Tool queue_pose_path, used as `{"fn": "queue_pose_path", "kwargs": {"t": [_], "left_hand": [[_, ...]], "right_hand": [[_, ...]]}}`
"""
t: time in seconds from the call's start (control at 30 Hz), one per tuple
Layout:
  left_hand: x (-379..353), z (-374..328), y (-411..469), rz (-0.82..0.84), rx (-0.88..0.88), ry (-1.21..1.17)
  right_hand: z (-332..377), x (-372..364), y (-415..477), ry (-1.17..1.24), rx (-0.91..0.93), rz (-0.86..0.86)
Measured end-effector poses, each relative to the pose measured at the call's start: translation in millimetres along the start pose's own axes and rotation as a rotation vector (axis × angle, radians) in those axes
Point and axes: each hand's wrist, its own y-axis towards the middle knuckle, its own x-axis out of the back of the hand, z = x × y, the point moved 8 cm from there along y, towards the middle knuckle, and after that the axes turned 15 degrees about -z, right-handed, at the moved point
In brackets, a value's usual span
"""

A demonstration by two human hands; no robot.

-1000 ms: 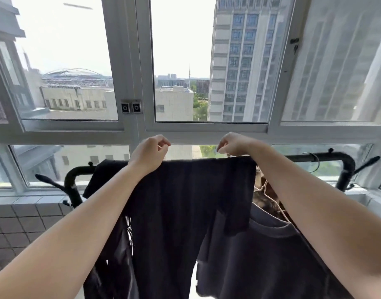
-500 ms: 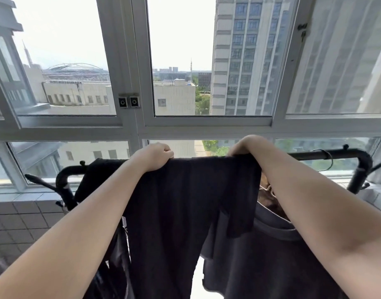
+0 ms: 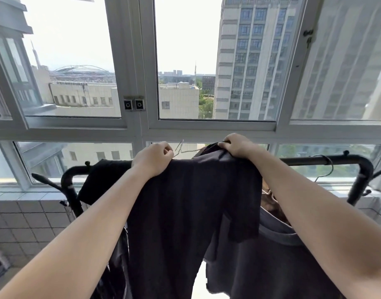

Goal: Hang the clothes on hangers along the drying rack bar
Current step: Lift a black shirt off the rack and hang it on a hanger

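Observation:
I hold a dark T-shirt (image 3: 185, 208) up in front of the black drying rack bar (image 3: 310, 161). My left hand (image 3: 153, 159) grips its left shoulder and my right hand (image 3: 237, 145) grips its right shoulder, raised a little higher. A thin wire hanger (image 3: 181, 148) pokes out between my hands above the shirt's collar. Behind the shirt on the right hangs a grey T-shirt (image 3: 271, 260) on its own hanger. Another dark garment (image 3: 99, 180) is draped over the bar's left end.
An empty wire hanger (image 3: 326, 167) hangs on the bar near its right bend. Large windows (image 3: 185, 61) stand just behind the rack. A tiled low wall (image 3: 23, 223) runs below the sill at left.
Both hands have lifted the dark shirt's shoulders slightly above the bar, the right one higher. A wire hanger now shows between my hands.

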Motion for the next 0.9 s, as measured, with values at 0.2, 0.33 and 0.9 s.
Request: {"fn": "queue_pose_path", "kwargs": {"t": [0.2, 0.33, 0.9], "left_hand": [[18, -2, 3, -0.149, -0.057, -0.055], [48, 6, 8, -0.342, -0.042, -0.05], [144, 16, 44, -0.544, -0.132, 0.026]], "right_hand": [[6, 41, -10, 0.218, 0.114, -0.47], [9, 59, -22, 0.367, 0.104, -0.623], [0, 102, -70, 0.69, -0.083, -0.716]]}}
